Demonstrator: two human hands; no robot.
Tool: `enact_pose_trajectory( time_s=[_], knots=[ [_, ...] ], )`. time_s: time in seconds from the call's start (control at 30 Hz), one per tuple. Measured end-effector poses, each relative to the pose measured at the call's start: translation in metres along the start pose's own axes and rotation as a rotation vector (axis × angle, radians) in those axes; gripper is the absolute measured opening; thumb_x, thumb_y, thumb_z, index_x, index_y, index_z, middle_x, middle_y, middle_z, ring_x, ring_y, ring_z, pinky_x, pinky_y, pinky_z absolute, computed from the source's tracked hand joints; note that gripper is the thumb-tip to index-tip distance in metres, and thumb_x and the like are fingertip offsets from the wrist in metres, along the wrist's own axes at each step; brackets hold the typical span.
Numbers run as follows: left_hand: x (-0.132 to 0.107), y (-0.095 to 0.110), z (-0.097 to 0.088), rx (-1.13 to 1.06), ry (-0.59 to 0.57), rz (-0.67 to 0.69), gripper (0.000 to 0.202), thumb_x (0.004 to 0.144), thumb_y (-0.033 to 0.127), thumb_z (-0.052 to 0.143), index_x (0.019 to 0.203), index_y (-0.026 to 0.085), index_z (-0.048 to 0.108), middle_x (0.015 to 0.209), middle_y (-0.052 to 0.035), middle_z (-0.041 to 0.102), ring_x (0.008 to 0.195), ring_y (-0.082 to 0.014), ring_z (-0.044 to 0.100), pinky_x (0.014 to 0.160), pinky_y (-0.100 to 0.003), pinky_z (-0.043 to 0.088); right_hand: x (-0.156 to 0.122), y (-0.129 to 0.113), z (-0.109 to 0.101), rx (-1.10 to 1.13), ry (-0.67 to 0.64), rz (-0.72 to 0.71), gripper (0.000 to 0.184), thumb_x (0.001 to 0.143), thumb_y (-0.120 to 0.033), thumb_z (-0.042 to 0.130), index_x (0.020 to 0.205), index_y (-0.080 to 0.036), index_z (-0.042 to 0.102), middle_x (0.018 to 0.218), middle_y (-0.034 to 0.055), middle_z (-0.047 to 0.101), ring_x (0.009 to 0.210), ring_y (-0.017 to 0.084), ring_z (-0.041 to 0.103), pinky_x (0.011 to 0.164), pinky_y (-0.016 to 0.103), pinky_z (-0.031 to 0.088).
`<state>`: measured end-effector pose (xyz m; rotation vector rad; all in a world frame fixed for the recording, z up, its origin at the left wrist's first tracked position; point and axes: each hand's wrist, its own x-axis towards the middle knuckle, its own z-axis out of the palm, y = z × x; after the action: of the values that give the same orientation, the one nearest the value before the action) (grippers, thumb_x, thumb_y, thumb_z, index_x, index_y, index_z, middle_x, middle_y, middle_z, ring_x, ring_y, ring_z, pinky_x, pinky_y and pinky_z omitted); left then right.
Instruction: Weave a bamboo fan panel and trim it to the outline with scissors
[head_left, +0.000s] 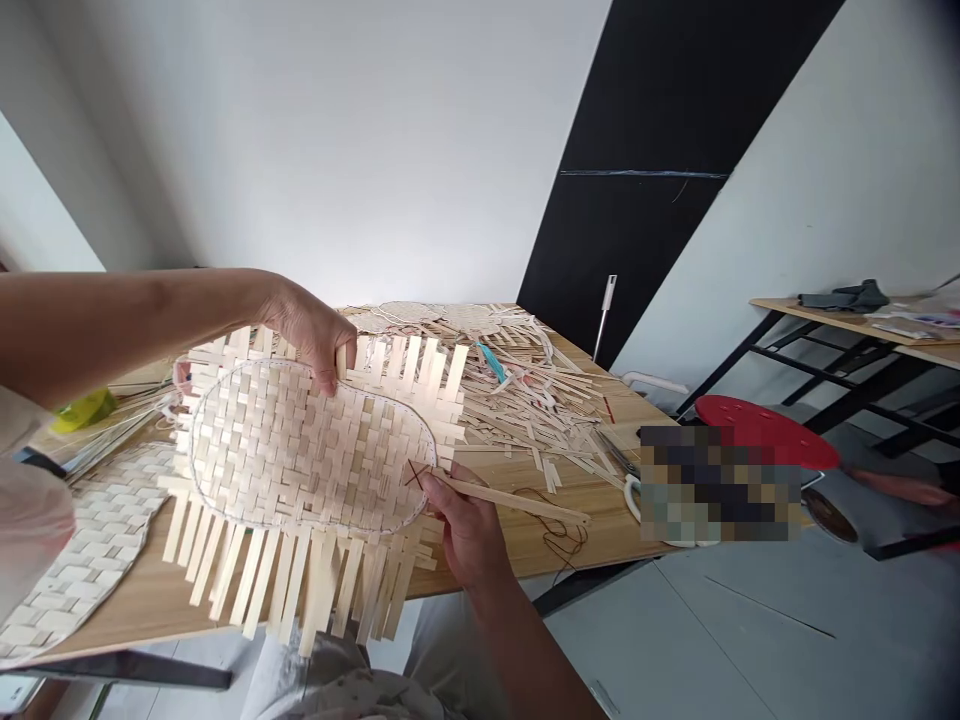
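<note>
Right hand [469,530] pinches a bamboo strip [510,500] against a woven bamboo mat [300,445], left hand [307,335] clamped on its top edge; any slack and the loose ends [285,590] could slip out.

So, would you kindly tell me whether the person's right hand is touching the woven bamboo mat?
Touching. The head view shows the right hand gripping the edge of the woven bamboo mat.

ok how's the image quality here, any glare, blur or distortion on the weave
In the head view, the light is soft and even with no strong glare on the woven mat; the wide lens makes the walls lean and bends the table edges; the right corners darken; a pixelated patch hides part of the scene.
</note>
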<state>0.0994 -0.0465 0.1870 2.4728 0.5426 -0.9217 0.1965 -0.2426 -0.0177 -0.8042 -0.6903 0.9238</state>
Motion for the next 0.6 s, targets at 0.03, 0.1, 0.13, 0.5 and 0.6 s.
enact_pose_trajectory(
  time_s=[0.03, 0.1, 0.13, 0.5, 0.6],
  knots=[
    [0.001, -0.002, 0.000, 0.001, -0.003, 0.004, 0.021, 0.065, 0.035, 0.067, 0.057, 0.016, 0.064, 0.054, 0.0071, 0.059, 0.060, -0.0092, 0.051, 0.069, -0.023, 0.043, 0.000, 0.001, 0.000, 0.001, -0.006, 0.007, 0.019, 0.068, -0.033, 0.071, 0.085, -0.025, 0.074, 0.086, 0.0016, 0.071, 0.088, 0.020, 0.061, 0.084, 0.032, 0.046],
    [0.003, -0.004, 0.000, 0.005, -0.008, 0.014, 0.021, 0.065, 0.035, 0.067, 0.056, 0.017, 0.064, 0.052, 0.0068, 0.059, 0.058, -0.0094, 0.050, 0.067, -0.023, 0.042, 0.001, 0.001, -0.001, -0.008, -0.008, 0.017, 0.017, 0.068, -0.033, 0.070, 0.081, -0.024, 0.074, 0.086, 0.0019, 0.071, 0.089, 0.021, 0.061, 0.085, 0.033, 0.046],
    [0.003, -0.005, 0.001, 0.010, -0.008, 0.014, 0.020, 0.065, 0.035, 0.066, 0.056, 0.017, 0.064, 0.053, 0.0064, 0.059, 0.058, -0.0097, 0.050, 0.066, -0.023, 0.042, 0.001, 0.002, 0.000, -0.015, -0.006, 0.022, 0.017, 0.067, -0.034, 0.071, 0.081, -0.024, 0.074, 0.086, 0.0022, 0.071, 0.090, 0.022, 0.061, 0.085, 0.034, 0.046],
    [0.007, -0.018, 0.006, -0.022, -0.018, 0.015, 0.019, 0.067, 0.033, 0.067, 0.060, 0.015, 0.065, 0.061, 0.0047, 0.066, 0.063, -0.0100, 0.055, 0.064, -0.021, 0.042, 0.004, 0.006, -0.003, 0.026, -0.079, 0.118, 0.021, 0.068, -0.033, 0.073, 0.087, -0.026, 0.073, 0.089, 0.0019, 0.072, 0.089, 0.019, 0.063, 0.085, 0.031, 0.047],
    [0.007, -0.023, 0.008, -0.024, -0.015, 0.018, 0.020, 0.067, 0.033, 0.067, 0.061, 0.014, 0.066, 0.059, 0.0047, 0.065, 0.061, -0.0086, 0.054, 0.064, -0.020, 0.042, 0.004, 0.011, -0.006, 0.067, -0.102, 0.159, 0.023, 0.066, -0.033, 0.075, 0.087, -0.026, 0.073, 0.091, 0.0023, 0.072, 0.090, 0.018, 0.064, 0.085, 0.031, 0.047]
  ],
)
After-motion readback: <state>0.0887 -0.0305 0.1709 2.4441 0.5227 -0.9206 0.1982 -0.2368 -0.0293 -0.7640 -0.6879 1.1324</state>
